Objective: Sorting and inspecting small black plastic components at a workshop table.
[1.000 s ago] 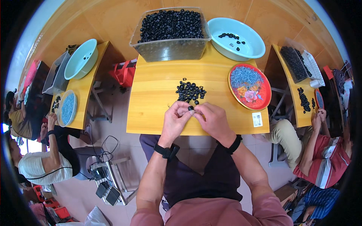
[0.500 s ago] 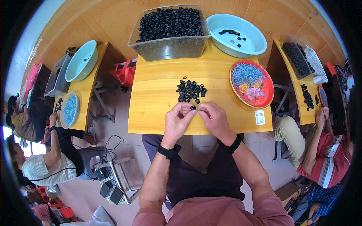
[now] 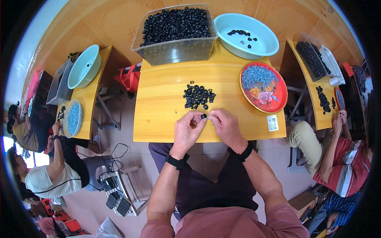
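Note:
My left hand [image 3: 189, 125] pinches a small black ring-shaped part [image 3: 204, 116] between thumb and fingertips, above the table's near edge. Close beside it on the right, my right hand [image 3: 224, 125] has its thumb and forefinger pressed together. What those fingers hold, if anything, is too small to make out. Just beyond both hands lies a loose pile of similar black parts [image 3: 198, 96]. To the right stands a round red tray with a gold rim [image 3: 241, 88] and a flower pattern, its far half covered with tiny blue-grey pieces [image 3: 258, 76].
A clear bin [image 3: 172, 54] heaped with black parts stands at the back of the yellow table [image 3: 160, 107]. Beside it, a light-blue basin [image 3: 266, 47] holds several black parts. A white label [image 3: 272, 123] lies near the right corner. Other people sit at tables left and right.
The black part in my left hand has tilted, and my right fingertips have drawn slightly apart from it. The whole view has shifted a little.

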### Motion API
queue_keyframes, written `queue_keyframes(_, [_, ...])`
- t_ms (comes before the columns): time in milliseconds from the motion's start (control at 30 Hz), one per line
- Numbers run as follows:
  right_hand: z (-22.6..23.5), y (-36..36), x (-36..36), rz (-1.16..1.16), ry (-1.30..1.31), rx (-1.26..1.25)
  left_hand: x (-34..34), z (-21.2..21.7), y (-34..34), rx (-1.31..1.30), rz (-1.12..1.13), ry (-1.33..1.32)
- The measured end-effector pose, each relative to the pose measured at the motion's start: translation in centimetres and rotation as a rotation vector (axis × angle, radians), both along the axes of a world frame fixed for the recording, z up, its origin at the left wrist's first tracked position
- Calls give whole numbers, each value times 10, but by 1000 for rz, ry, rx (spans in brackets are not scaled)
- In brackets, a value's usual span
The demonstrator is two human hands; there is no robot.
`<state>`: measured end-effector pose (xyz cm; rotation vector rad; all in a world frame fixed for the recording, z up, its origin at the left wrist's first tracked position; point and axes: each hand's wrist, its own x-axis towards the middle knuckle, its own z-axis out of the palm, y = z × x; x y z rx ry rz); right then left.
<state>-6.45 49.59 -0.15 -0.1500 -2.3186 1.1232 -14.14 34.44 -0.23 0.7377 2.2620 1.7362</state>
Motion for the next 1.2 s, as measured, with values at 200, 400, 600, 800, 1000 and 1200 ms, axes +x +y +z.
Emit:
queue_keyframes(200, [3, -1, -2, 3, 29, -72, -1, -2, 0, -3, 13, 79])
queue_keyframes(400, [4, -3, -2, 32, 116, 51, -1, -4, -1, 25, -6, 78])
queue_keyframes(600, [5, -4, -2, 31, 165, 159, 0, 1, -1, -8, -31, 91])
queue_keyframes(800, [12, -8, 0, 16, 57, 70, -1, 1, -2, -10, -43, 96])
queue_keyframes(1000, [20, 18, -12, -52, 1, 94, -2, -2, -2, 61, -40, -8])
queue_keyframes(1200, [17, 26, -20, -22, -123, 359, -4, -5, -1, 117, -40, -78])
